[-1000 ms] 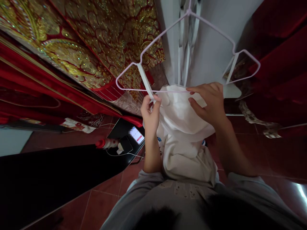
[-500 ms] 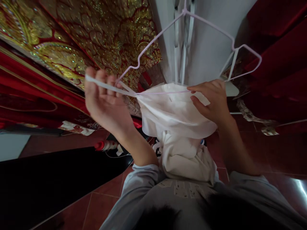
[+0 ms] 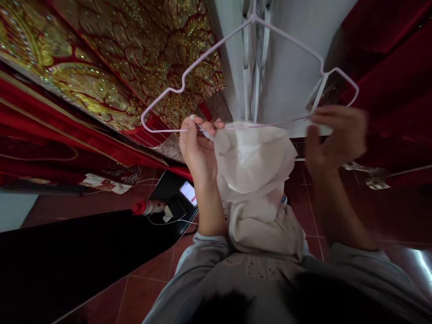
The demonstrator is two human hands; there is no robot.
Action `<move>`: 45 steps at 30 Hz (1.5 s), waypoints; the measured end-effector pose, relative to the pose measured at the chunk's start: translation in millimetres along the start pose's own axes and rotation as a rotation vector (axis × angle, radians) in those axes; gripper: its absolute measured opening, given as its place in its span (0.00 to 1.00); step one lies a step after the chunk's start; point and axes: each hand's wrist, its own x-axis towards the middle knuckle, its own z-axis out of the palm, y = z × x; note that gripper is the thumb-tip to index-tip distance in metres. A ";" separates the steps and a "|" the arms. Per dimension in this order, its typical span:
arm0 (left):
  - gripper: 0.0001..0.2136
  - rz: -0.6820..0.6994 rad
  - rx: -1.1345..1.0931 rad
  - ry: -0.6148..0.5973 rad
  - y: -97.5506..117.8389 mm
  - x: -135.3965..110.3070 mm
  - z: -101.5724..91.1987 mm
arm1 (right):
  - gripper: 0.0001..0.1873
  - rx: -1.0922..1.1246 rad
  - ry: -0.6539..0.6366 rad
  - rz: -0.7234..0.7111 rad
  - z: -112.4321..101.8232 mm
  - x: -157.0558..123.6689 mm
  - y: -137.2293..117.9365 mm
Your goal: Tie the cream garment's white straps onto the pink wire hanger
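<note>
A pale lilac wire hanger hangs in front of me from a white frame. A white garment is draped over its bottom bar and falls toward my chest. My left hand is closed on a white strap of the garment at the bar's left part. My right hand, blurred by motion, pinches the other white strap near the hanger's right shoulder.
Red and gold embroidered garments hang at left, dark red velvet at right. Below left, a black table carries a lit phone, a charger with cable and a red-capped object. The floor is red tile.
My left hand pulled the left strap out to the left, then came back to the bar. My right hand left the cloth's top and moved right to the other strap.
</note>
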 end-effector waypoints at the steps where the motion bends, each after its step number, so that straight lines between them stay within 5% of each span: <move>1: 0.18 -0.006 -0.004 0.022 1.5 -1.6 3.7 | 0.03 -0.005 0.155 0.063 -4.2 -1.2 9.4; 3: 0.17 -0.036 -0.007 0.054 1.3 -3.4 7.4 | 0.09 0.052 0.207 0.262 -11.6 -4.8 28.0; 7: 0.15 -0.061 -0.062 0.089 -4.0 -3.5 10.2 | 0.20 0.202 -0.154 0.530 -17.9 -9.4 42.0; 16: 0.14 -0.085 -0.205 0.087 3.1 -2.3 11.4 | 0.09 0.361 -0.420 0.787 -13.4 16.7 -12.9; 22: 0.14 -0.067 -0.200 0.066 6.0 4.4 3.7 | 0.17 0.457 -0.258 0.499 -13.0 41.8 -30.7; 25: 0.14 -0.063 -0.189 0.047 9.7 6.4 0.0 | 0.23 0.447 -0.077 0.415 0.3 49.9 7.6; 30: 0.14 -0.109 -0.164 0.025 13.8 3.0 -1.0 | 0.17 0.505 0.591 0.192 15.1 35.7 99.7; 33: 0.15 -0.120 -0.174 0.030 13.4 2.2 1.0 | 0.14 0.497 0.658 0.108 5.9 22.3 101.6; 36: 0.15 -0.134 -0.182 0.052 11.5 1.8 5.0 | 0.22 0.460 0.426 0.119 -5.5 15.6 61.0; 38: 0.15 -0.135 -0.162 0.070 9.9 0.1 7.7 | 0.36 0.477 -0.032 0.166 -7.6 14.0 29.5; 41: 0.13 -0.108 -0.095 0.076 6.2 -4.4 7.6 | 0.40 0.311 -0.616 0.112 -1.5 12.2 -1.1; 45: 0.15 0.059 0.047 0.175 -4.7 -6.2 -10.9 | 0.35 0.088 -0.670 0.026 7.5 10.0 -9.5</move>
